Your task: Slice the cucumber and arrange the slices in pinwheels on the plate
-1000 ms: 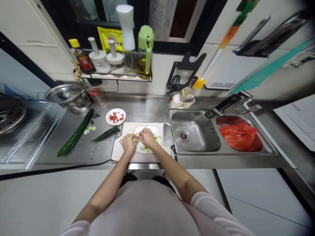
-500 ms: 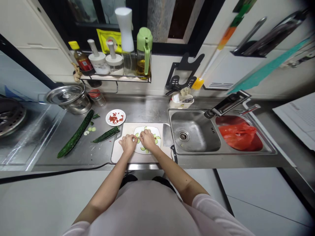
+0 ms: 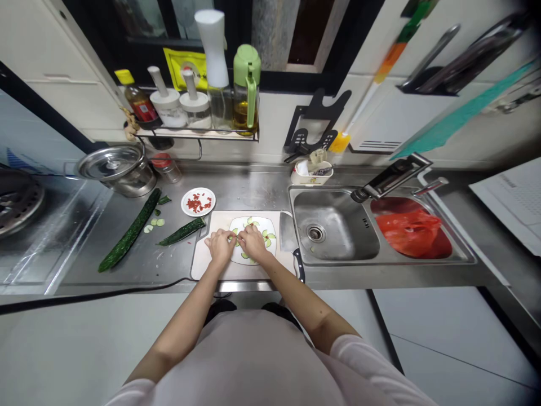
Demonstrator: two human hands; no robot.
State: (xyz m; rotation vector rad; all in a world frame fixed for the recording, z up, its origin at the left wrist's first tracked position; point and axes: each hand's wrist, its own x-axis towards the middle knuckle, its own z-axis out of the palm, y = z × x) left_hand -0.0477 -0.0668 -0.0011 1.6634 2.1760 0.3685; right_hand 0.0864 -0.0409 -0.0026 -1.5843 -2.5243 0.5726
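My left hand (image 3: 220, 246) and my right hand (image 3: 253, 242) meet over a white plate (image 3: 270, 225) that sits on a pale cutting board (image 3: 202, 264). Thin cucumber slices (image 3: 267, 235) lie around the plate's rim. The fingers of both hands are curled and pinched together at the plate's left middle, on a small green slice that I can barely make out. A cleaver (image 3: 288, 234) lies on the board just right of the plate, its black handle toward me.
Left of the board lie a long cucumber (image 3: 130, 231), a cut cucumber piece (image 3: 182, 230), loose slices and a small plate of red bits (image 3: 198, 201). A steel pot (image 3: 115, 166) stands at the back left. The sink (image 3: 338, 225) with a red bag (image 3: 408, 231) is to the right.
Both hands have slid a little toward me over the plate and stay pinched together. More of the plate's far rim shows now.
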